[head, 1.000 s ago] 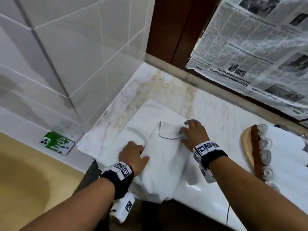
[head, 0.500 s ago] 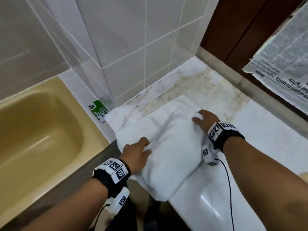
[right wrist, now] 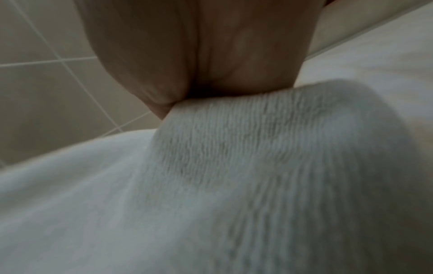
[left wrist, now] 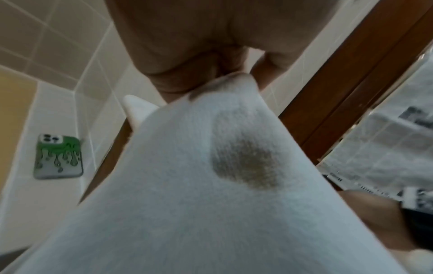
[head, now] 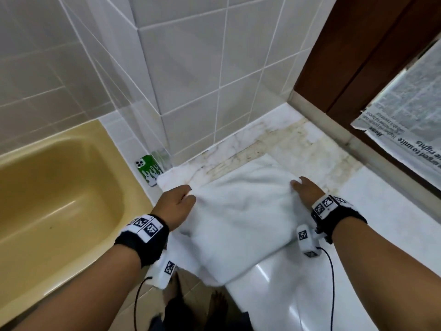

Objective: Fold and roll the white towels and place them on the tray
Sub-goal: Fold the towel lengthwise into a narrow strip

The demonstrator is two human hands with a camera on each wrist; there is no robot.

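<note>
A folded white towel lies on the marble counter, its near end hanging over the front edge. My left hand grips its left edge. My right hand grips its right edge, fingers tucked into the cloth. In the left wrist view the left hand pinches a raised fold of the towel, which carries a brown stain. In the right wrist view the right hand holds a thick towel edge. The tray is out of view.
A yellow bathtub lies at the left, below the counter. A green phone leans at the tiled wall's corner. Newspaper hangs over a wooden frame at the right.
My hands have moved apart from the towel's middle to its left and right edges. The head view has swung left, so the tray with rolled towels has left the picture.
</note>
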